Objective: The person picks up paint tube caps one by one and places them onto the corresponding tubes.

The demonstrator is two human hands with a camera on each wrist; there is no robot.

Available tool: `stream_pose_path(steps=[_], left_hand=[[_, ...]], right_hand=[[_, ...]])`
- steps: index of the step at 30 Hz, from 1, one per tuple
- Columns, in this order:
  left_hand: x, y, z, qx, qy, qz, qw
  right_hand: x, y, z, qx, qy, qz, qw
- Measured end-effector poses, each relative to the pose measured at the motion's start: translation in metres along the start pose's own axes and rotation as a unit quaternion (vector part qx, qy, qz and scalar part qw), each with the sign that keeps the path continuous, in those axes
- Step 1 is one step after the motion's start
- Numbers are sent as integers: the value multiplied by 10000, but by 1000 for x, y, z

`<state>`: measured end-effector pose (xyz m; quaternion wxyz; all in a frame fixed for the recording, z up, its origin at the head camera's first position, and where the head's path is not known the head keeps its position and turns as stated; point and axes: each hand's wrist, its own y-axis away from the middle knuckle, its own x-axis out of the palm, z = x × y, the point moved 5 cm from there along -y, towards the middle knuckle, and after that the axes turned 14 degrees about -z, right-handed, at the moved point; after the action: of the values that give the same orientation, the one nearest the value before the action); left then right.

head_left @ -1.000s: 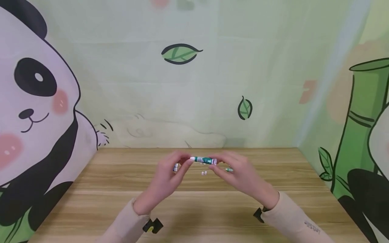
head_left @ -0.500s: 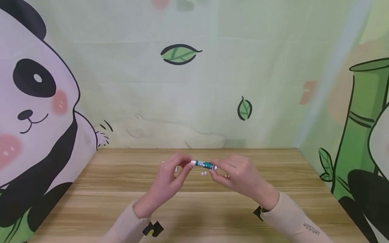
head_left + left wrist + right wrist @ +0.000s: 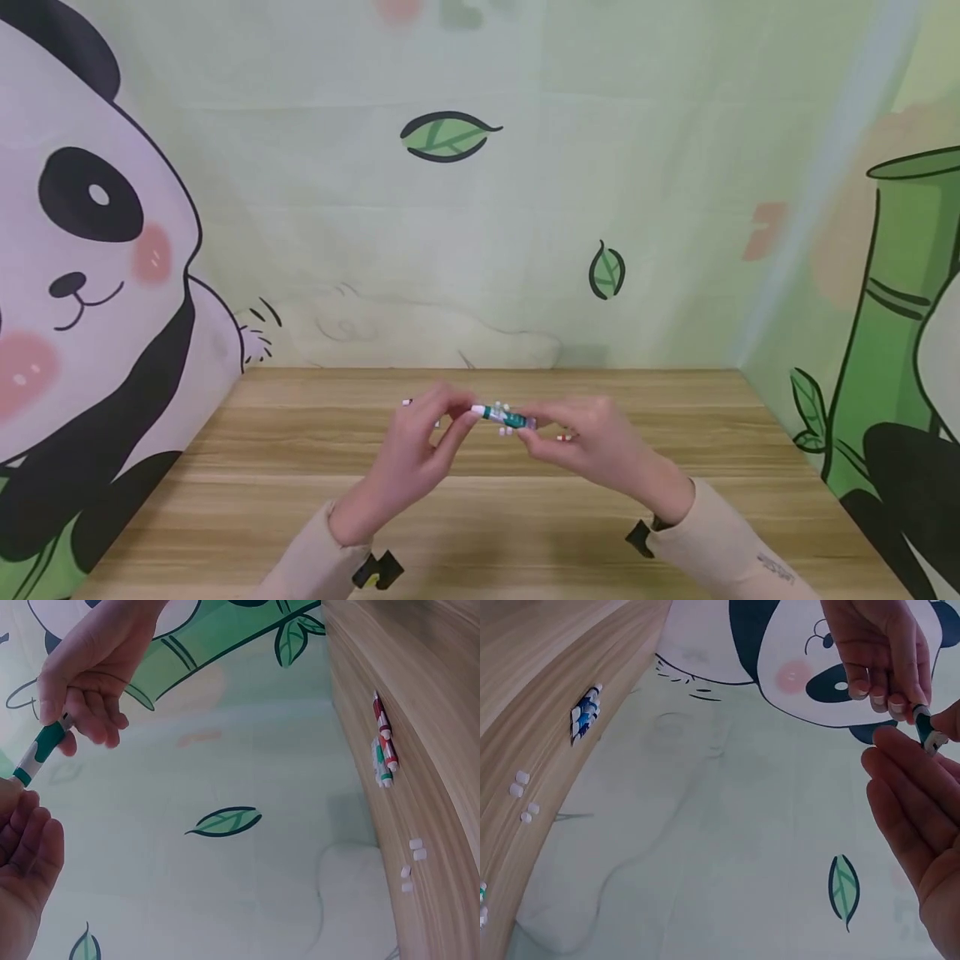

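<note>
A short green-and-white marker (image 3: 504,416) is held up over the table between both hands, its right end slightly lower than its left. My left hand (image 3: 416,450) pinches its white left end between thumb and fingers. The other end is pinched by my right hand (image 3: 603,446), with the fingertips partly covering it. In the left wrist view the green body of the marker (image 3: 41,750) spans the gap between the two hands. The right wrist view shows less of it, mostly hidden behind fingers.
Several small white pieces (image 3: 418,849) lie on the wooden table (image 3: 480,517) beyond the hands. To the right are red markers (image 3: 384,724) and green ones (image 3: 382,769). Blue markers (image 3: 585,714) lie to the left. A panda-print backdrop (image 3: 480,208) surrounds the table.
Both hands have come down slightly with the marker, and its right end has dipped. Each hand keeps its pinch at its own end.
</note>
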<state>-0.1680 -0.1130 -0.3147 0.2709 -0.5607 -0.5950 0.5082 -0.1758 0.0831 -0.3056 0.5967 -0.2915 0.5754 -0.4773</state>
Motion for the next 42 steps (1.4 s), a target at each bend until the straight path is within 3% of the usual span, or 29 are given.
stream_pose_path(steps=[10, 20, 22, 25, 28, 30, 36, 42], left_hand=[[1, 0, -2, 249, -164, 263, 9992], [1, 2, -5, 431, -105, 356, 9984], [1, 1, -4, 279, -78, 392, 9988], [-1, 0, -2, -261, -120, 462, 9985], [-2, -1, -1, -810, -266, 611, 9945], [-3, -1, -2, -1011, -383, 730, 9915], [-1, -4, -4, -1336, -435, 941, 9856], [-2, -4, -5, -1338, -447, 1028, 9847]], right_hand=[[-2, 3, -3, 908, -609, 346, 9934], [-3, 7, -4, 1426, -1074, 567, 9823], [-3, 8, -5, 1520, -1087, 543, 9809], [-3, 9, -6, 1612, -974, 458, 9810], [-3, 10, -7, 1533, -751, 348, 9847], [-3, 11, -7, 1416, -602, 287, 9877], [-5, 9, -4, 875, -152, 214, 9958], [-4, 5, 3, 143, 280, 222, 9993]])
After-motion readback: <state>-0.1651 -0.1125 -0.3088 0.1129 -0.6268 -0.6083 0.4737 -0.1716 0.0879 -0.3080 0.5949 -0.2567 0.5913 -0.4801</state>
